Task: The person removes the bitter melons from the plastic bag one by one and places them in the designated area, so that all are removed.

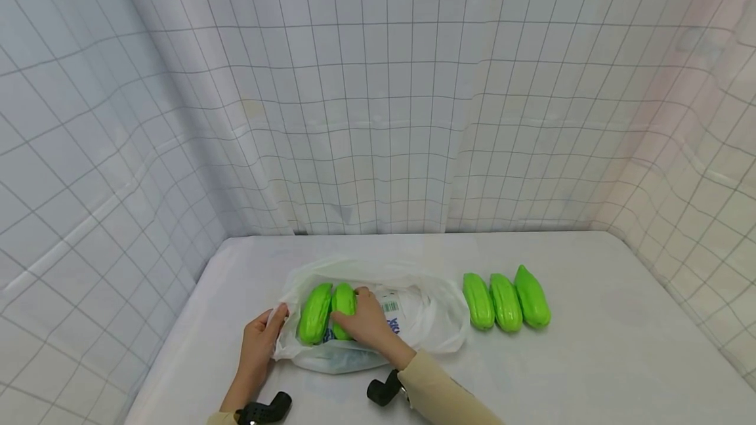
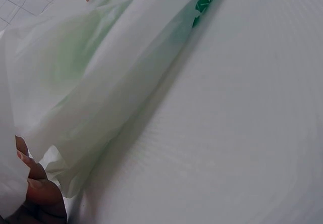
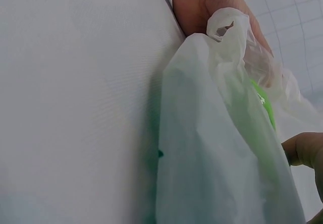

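Note:
A thin white plastic bag (image 1: 422,336) lies spread on the table with its mouth facing up. Two bright green, ridged, gourd-like vegetables lie side by side in its left part: a left gourd (image 1: 315,313) and a second gourd (image 1: 343,300). My right hand (image 1: 369,320) reaches into the bag and grips the second gourd between thumb and fingers. At the bag's left rim, my left hand (image 1: 260,340) pinches the plastic. In the left wrist view, the left hand's fingers (image 2: 43,191) curl at the bag's edge. Through the bag's side in the right wrist view, green shows faintly.
Three more green gourds (image 1: 506,303) lie in a row on the table, just right of the bag. The white-covered table (image 1: 602,320) extends to the right. Grid-patterned white curtains (image 1: 378,117) enclose the back and both sides.

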`<state>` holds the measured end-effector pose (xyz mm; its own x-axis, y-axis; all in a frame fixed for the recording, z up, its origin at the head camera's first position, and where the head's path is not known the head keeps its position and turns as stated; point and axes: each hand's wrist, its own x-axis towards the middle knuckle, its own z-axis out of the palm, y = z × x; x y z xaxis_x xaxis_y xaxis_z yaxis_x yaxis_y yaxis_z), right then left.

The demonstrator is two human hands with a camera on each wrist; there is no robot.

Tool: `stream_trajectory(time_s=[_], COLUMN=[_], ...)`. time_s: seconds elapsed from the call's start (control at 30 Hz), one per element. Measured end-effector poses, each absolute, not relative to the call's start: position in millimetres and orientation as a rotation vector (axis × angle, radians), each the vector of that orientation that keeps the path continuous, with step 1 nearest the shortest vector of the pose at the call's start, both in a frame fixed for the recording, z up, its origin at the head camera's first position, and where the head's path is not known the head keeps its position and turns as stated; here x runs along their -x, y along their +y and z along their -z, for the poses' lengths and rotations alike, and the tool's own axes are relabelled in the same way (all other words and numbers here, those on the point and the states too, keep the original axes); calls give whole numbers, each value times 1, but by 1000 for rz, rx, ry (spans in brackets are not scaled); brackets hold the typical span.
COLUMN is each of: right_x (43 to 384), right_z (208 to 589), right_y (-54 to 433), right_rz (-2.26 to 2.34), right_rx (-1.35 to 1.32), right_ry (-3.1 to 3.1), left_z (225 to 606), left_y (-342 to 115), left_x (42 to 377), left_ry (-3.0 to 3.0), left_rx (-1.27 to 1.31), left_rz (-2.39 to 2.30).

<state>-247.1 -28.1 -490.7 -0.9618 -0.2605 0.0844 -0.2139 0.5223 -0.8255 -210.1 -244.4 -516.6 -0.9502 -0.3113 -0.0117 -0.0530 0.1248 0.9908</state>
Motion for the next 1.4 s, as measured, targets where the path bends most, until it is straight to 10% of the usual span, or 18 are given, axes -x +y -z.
stream_trajectory(time_s=[1.4], right_x=[238], right_z=[487], right_y=[-15], right_rz=[1622], right_rx=[490], right_ry=[2667], left_z=[519], left_y=[-245], left_x=[211], left_ry=[-2199], left_rx=[-358], left_rz=[1901])
